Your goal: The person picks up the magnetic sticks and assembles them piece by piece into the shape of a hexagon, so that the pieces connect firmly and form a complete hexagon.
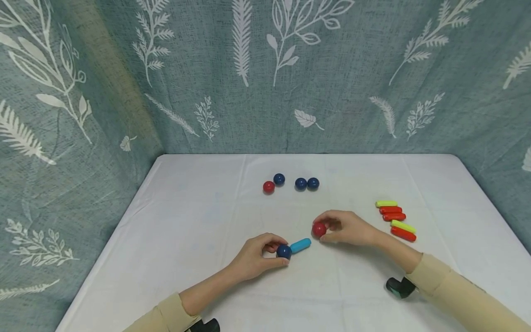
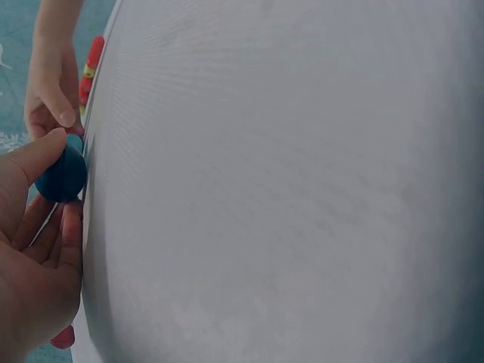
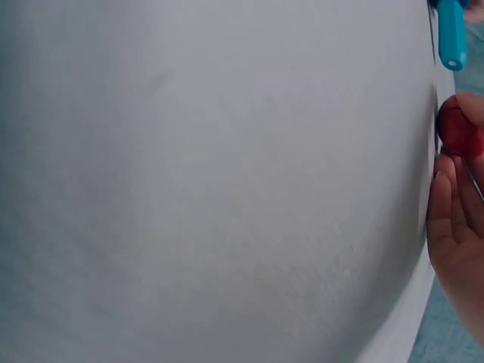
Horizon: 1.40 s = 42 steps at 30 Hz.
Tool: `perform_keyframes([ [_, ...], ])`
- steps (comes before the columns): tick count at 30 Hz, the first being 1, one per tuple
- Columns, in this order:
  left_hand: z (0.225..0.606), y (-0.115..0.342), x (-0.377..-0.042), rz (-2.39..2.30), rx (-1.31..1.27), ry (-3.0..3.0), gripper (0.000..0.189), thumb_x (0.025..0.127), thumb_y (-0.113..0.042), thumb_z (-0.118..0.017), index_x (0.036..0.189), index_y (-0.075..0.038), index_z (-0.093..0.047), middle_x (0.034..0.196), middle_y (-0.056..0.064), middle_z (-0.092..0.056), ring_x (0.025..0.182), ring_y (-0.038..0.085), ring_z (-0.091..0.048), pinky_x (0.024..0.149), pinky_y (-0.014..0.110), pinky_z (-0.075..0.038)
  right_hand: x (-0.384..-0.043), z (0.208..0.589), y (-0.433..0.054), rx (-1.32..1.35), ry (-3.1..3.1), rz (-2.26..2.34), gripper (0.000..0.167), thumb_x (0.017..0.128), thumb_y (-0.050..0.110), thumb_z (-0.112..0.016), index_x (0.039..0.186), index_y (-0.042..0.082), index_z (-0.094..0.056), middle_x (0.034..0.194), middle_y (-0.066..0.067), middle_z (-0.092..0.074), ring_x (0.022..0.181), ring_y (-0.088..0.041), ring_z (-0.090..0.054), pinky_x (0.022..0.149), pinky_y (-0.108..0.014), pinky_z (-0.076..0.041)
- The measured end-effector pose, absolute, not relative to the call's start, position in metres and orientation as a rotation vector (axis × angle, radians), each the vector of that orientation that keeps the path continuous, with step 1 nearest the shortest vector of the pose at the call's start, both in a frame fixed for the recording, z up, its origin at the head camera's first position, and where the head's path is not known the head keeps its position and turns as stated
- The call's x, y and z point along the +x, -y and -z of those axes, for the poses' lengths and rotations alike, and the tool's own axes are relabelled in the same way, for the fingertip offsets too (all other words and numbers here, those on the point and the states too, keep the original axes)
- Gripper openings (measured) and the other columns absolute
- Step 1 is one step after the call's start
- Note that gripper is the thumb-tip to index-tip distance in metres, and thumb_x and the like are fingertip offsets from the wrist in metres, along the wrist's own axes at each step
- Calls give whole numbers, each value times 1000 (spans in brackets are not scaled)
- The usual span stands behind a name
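My left hand pinches a dark blue ball between thumb and fingers, low over the white table. From that ball a light blue rod points right and slightly away; the right wrist view shows a small hole in the free end of the rod. Just beyond that end, my right hand grips a red ball with thumb and fingertips. A narrow gap separates the red ball from the rod. In the left wrist view the blue ball sits between thumb and fingertips.
Farther back on the white table lie a red ball and several dark blue balls. At the right, red rods and yellow-green rods lie in a loose stack. A patterned curtain hangs behind the table.
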<state>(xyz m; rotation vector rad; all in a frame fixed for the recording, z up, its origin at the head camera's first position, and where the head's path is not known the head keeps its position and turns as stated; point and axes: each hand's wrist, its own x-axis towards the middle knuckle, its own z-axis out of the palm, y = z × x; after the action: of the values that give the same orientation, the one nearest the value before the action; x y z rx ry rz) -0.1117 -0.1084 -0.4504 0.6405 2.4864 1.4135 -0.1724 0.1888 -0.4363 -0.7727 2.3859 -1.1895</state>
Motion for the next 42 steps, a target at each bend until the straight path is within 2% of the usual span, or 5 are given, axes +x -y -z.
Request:
perform_keyframes([
  [8,450,108,-112,-1413,639,-2482,38,81,-23,-81,114,-11,-67,103,-7,-65,92,10,-57,84,23,-49,-165,437,-184,-806,-2370,1190,39,86,23,-76,122,17,-63,110,6,-63,99,-17,-56,88,-30,-48],
  [18,448,107,-113,-1394,650,-2491,38,81,-23,-81,114,-10,-66,101,-7,-64,90,9,-57,83,23,-49,-161,437,-181,-828,-2375,1197,40,86,24,-76,122,16,-64,109,7,-63,99,-17,-55,87,-29,-48],
  [24,439,95,-119,-1344,686,-2520,35,85,-26,-77,113,-8,-66,93,-6,-64,82,11,-56,75,23,-49,-162,438,-181,-799,-2381,1183,40,85,26,-76,122,17,-64,107,6,-63,99,-18,-55,87,-31,-47],
  [30,435,70,-130,-1278,712,-2536,31,90,-25,-72,112,-5,-65,95,-1,-66,79,10,-57,70,22,-48,-162,440,-182,-803,-2381,1188,40,86,24,-76,122,14,-64,107,4,-64,99,-18,-56,88,-32,-47],
  [42,434,31,-142,-1101,723,-2685,34,87,-36,-73,112,-13,-67,87,-5,-61,72,7,-49,59,20,-39,-161,438,-199,-799,-2372,1232,35,88,21,-74,120,10,-65,105,0,-65,91,-17,-58,79,-24,-50],
])
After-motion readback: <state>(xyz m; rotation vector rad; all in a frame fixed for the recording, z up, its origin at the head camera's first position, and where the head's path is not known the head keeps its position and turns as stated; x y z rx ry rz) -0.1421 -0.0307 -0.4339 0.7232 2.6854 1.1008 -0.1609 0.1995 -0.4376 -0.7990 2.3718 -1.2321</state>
